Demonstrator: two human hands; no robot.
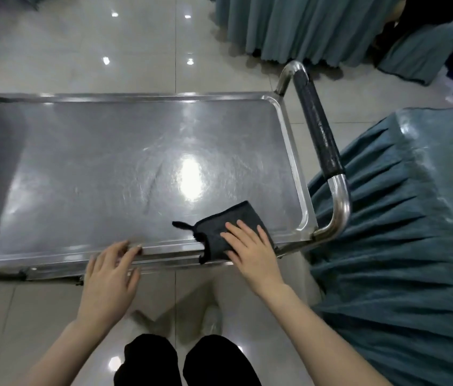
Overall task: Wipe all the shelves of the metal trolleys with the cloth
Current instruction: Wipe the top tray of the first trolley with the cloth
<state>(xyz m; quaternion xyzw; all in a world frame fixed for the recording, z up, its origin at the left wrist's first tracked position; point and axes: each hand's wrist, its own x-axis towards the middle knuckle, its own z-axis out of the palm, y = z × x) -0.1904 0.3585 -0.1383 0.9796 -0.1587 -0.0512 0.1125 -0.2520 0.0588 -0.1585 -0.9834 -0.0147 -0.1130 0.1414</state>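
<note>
The right hand (250, 246) lies flat, fingers straight and slightly spread, pressing the dark cloth (219, 218) onto the top shelf (94, 162) of the metal trolley at about five o'clock, with the cloth's near edge hanging over the front rim (164, 249). The left hand (111, 271) rests its loosely extended fingertips on that rim at about seven o'clock, gripping nothing. Since the cloth is only pressed, not gripped, a fast sweep could likely leave it bunched behind the palm or drag it off the edge onto the floor. With just fingertips steadying the rim, a firm push toward twelve o'clock may roll the trolley away. A sweep toward three o'clock risks knocking knuckles on the handle (317, 129). Any lower shelves are hidden and easily missed.
</note>
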